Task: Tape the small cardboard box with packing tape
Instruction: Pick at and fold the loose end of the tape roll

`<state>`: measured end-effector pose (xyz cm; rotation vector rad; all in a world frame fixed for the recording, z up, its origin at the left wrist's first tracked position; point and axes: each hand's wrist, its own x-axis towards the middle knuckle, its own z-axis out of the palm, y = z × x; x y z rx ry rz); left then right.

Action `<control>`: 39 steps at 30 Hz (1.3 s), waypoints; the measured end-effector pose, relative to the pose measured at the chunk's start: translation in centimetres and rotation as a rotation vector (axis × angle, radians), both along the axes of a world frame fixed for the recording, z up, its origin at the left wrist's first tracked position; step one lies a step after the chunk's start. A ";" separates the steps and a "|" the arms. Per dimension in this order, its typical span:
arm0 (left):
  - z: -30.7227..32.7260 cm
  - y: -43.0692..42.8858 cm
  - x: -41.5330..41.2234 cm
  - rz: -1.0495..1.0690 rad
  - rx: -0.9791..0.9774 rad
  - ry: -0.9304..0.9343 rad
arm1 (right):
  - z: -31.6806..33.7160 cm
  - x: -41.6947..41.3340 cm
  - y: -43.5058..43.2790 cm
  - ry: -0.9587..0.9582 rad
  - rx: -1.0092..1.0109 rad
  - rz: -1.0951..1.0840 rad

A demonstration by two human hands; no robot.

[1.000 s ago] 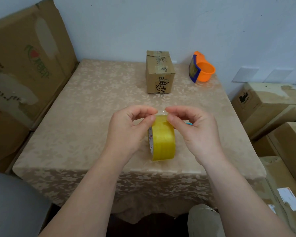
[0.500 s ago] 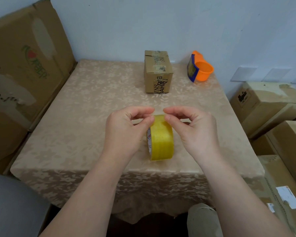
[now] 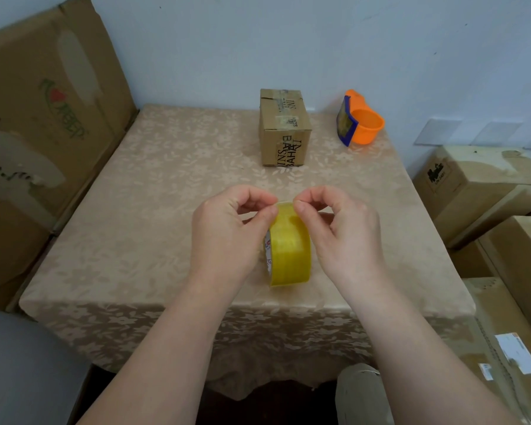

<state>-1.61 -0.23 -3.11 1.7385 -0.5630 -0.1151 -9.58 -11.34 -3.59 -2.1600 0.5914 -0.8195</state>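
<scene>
A yellow roll of packing tape point(image 3: 290, 253) stands on edge near the table's front, held between both hands. My left hand point(image 3: 227, 237) grips its left side, thumb and fingertips pinching at the top of the roll. My right hand point(image 3: 341, 234) is on the right side, its fingertips also pinching at the top edge of the roll. The small cardboard box point(image 3: 284, 127) stands at the back middle of the table, flaps closed, with old tape strips and black print on it, well beyond both hands.
An orange and blue tape dispenser point(image 3: 360, 121) lies at the back right of the beige tablecloth point(image 3: 154, 191). Large cardboard boxes point(image 3: 40, 118) lean at the left, and more boxes point(image 3: 488, 185) are stacked at the right. The wall is right behind the table.
Both hands have stayed on the roll, fingertips shifting slightly along its top edge. The roll and the box have not moved on the table.
</scene>
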 end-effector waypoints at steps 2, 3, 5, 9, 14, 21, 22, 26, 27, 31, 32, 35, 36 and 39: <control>0.0 0.0 0.0 0.002 -0.003 0.000 | 0.0 0.1 0.0 -0.009 0.006 -0.002; 0.0 0.0 0.1 0.003 -0.003 -0.003 | -0.1 0.1 0.1 -0.012 0.009 -0.002; 0.1 0.1 0.1 0.000 -0.011 0.000 | 0.0 0.1 0.2 -0.010 0.018 0.004; 0.3 0.1 -0.1 -0.036 -0.006 0.011 | -0.1 0.2 0.4 -0.015 0.026 0.007; 0.5 -0.1 -0.4 -0.045 0.025 -0.057 | -0.2 0.2 0.4 -0.024 0.037 -0.002; 0.8 0.0 -0.2 -0.089 0.109 -0.221 | -0.2 0.2 0.6 -0.030 0.013 -0.005; 0.8 -0.1 -0.2 -0.090 0.114 -0.246 | -0.1 0.2 0.7 -0.030 0.013 -0.004; 0.6 -0.3 -0.2 -0.075 0.139 -0.302 | -0.2 0.2 0.8 -0.030 0.012 -0.004; 0.5 -0.3 -0.2 -0.071 0.152 -0.316 | -0.2 0.2 0.8 -0.028 0.007 -0.005; 0.5 -0.4 -0.2 -0.065 0.176 -0.337 | -0.2 0.1 0.7 -0.022 -0.005 -0.002; 0.5 -0.4 -0.1 -0.063 0.181 -0.337 | -0.2 0.1 0.7 -0.020 -0.007 -0.002; 0.5 -0.4 -0.2 -0.056 0.193 -0.341 | -0.3 0.1 0.8 -0.025 -0.010 -0.009; 0.5 -0.4 -0.2 -0.053 0.192 -0.336 | -0.3 0.1 0.8 -0.027 -0.012 -0.012; 0.5 -0.2 0.0 -0.036 0.187 -0.298 | -0.3 0.1 0.7 -0.017 0.004 -0.022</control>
